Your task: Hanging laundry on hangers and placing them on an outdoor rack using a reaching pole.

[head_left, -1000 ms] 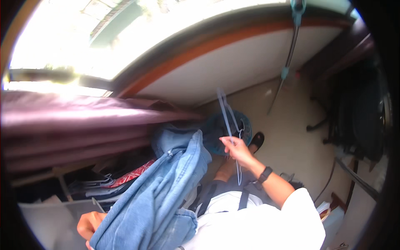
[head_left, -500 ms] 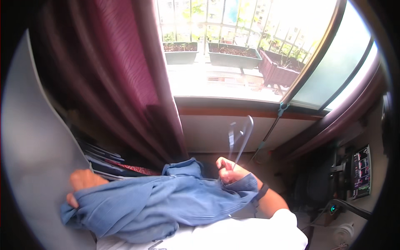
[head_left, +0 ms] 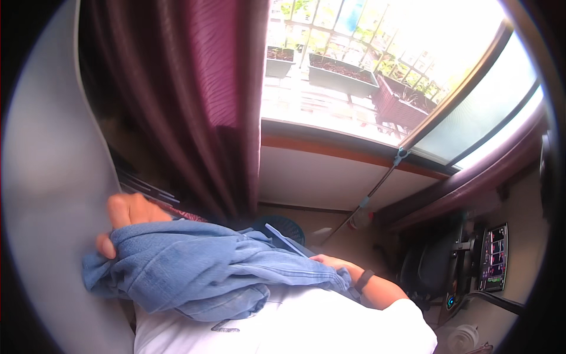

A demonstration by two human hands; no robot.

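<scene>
On the left, your left hand (head_left: 135, 212) has its fingers curled tight over the upper edge of the blue denim garment (head_left: 188, 259), thumb on the near face. The garment stretches in loose folds between your 2 hands, in front of your white shirt (head_left: 289, 321). Lifting it is done; the cloth looks bunched, so smoothing its folds is left, in my judgement. Past its upper edge, a pale hanger (head_left: 287, 241) pokes out at a slant, with a blue basket (head_left: 295, 229) lower down behind it. Your hands seem to carry the garment's weight; how much of the hanger lies inside the cloth, if any, you can't tell. On the right, your right hand (head_left: 331, 263) is partly hidden behind the garment, by the hanger's lower end; I cannot tell how far its fingers are closed, or on what.
</scene>
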